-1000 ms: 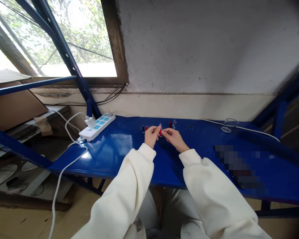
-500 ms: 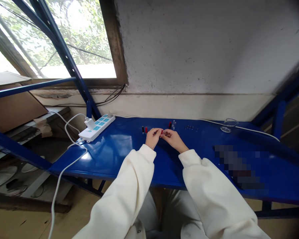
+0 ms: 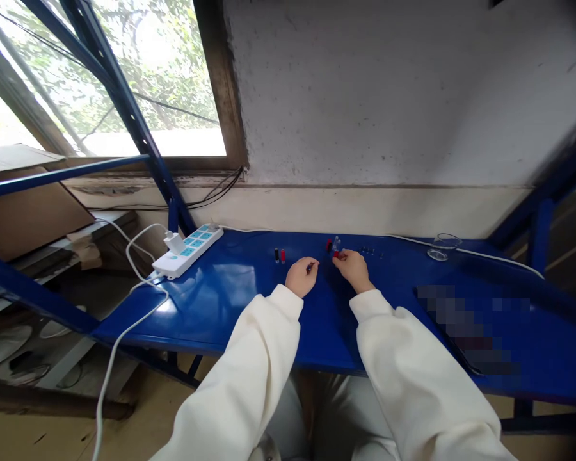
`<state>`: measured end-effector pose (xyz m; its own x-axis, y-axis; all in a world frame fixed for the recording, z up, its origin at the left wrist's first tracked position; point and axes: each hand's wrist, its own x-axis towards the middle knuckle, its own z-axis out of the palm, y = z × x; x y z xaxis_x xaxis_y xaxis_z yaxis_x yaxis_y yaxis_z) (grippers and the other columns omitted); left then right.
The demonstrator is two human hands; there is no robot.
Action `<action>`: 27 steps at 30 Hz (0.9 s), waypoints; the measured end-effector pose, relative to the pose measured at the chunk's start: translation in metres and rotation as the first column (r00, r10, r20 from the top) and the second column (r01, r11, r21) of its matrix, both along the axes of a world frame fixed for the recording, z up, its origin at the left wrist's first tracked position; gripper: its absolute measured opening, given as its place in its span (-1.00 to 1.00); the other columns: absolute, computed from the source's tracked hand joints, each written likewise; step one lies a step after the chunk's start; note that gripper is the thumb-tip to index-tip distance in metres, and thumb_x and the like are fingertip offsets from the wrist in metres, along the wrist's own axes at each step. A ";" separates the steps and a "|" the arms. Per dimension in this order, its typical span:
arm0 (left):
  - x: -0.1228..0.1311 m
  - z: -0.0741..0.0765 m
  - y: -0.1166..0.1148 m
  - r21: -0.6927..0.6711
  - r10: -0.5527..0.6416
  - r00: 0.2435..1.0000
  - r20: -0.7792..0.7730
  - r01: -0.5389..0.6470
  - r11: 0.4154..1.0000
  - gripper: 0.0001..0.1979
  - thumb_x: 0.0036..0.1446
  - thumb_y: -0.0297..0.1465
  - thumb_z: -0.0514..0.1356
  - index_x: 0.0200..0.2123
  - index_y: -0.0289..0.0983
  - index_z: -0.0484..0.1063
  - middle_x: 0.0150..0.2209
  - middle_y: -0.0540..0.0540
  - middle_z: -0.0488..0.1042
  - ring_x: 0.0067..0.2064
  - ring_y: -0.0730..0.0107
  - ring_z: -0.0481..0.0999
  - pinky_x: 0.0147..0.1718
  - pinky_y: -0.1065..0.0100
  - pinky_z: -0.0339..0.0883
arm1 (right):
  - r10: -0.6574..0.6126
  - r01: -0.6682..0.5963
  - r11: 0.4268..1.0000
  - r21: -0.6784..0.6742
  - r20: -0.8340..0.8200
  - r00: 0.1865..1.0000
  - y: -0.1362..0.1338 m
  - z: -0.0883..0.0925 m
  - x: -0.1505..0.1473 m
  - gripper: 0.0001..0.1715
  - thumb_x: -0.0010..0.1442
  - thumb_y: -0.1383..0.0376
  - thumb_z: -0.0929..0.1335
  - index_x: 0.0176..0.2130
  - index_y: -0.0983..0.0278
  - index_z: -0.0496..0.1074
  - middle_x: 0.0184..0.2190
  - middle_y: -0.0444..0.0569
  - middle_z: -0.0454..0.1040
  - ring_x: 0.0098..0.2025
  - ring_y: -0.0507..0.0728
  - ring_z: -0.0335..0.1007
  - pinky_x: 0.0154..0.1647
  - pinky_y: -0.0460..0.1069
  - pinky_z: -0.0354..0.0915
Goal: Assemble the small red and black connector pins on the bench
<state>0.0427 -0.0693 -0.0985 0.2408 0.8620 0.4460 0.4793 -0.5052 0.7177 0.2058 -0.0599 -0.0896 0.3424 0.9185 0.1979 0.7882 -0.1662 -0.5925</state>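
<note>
My left hand (image 3: 301,276) is closed above the middle of the blue table, its fingers curled round a small dark piece (image 3: 310,267) whose kind I cannot make out. To its right, my right hand (image 3: 355,269) pinches a small red cylinder (image 3: 336,255) low over the tabletop. Just beyond those fingertips stand small clear pieces (image 3: 336,243) and another small red piece (image 3: 329,244). A black cylinder (image 3: 276,255) and a slim red cylinder (image 3: 283,256) stand upright side by side, beyond and left of my left hand.
Several tiny pieces (image 3: 368,250) lie right of my right hand. A clear glass cup (image 3: 439,248) stands at the back right. A white power strip (image 3: 187,251) with a plug and cable is on the left. A dark, pixelated item (image 3: 454,326) lies at the right.
My hands were together at a red piece and are now apart. The right hand has moved right with a red piece; the left has come slightly nearer, holding something dark.
</note>
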 end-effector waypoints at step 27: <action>0.003 0.010 -0.013 0.036 -0.049 0.984 -0.170 0.055 0.998 -0.79 0.08 -0.44 0.00 -0.33 -0.25 0.43 -0.31 -0.06 0.48 -0.32 0.40 0.42 -0.31 0.40 0.29 | 0.038 -0.030 0.995 -0.091 0.094 0.995 0.024 -0.007 0.007 -0.77 0.05 0.32 0.28 -0.25 0.31 0.42 -0.30 0.07 0.49 -0.21 0.16 0.40 -0.32 -0.06 0.21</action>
